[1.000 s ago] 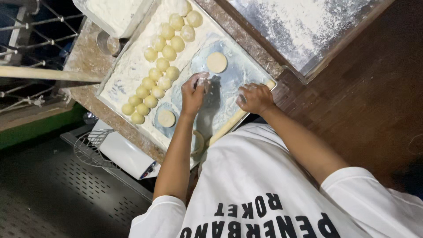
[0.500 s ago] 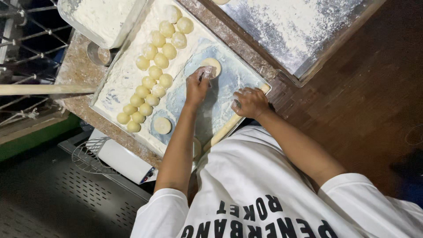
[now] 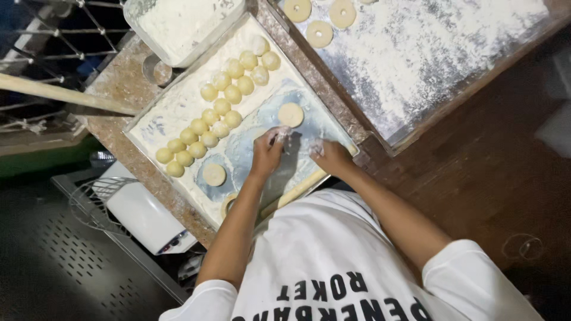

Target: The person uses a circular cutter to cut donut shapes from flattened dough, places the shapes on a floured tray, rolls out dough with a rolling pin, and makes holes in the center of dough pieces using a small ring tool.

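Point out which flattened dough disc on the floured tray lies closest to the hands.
The flattened disc just above the left hand, apart from it. The other disc lies farther off, near the tray edge below the dough balls.

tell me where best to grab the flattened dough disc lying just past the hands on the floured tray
Probably by its rim, fingertips sliding under the edge nearest the hands. The flattened dough disc lies flat and thin on a bare patch of the floured tray, so there is no top to pinch. That near edge faces the left hand and right hand; the dough balls sit clear on its far side.
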